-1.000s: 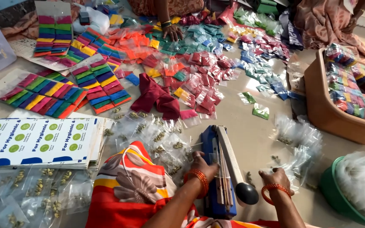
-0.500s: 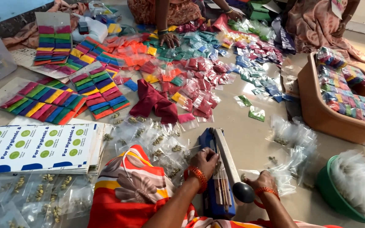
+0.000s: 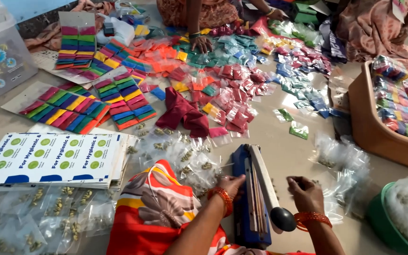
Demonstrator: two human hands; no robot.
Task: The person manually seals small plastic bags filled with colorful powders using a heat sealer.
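The left hand (image 3: 232,185) rests fingers on the blue heat sealer (image 3: 250,198), pinching a clear packet. The right hand (image 3: 305,193) hovers half-curled, holding nothing. Fingers so near the sealing bar could get burned or pinched.

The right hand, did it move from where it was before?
Yes. The right hand slid left, closer to the blue sealing machine, and now sits just above its black knob.

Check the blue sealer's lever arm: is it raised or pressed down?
Raised. The sealer's arm angles up off the blue base, a gap showing between them; neither hand presses its black knob.
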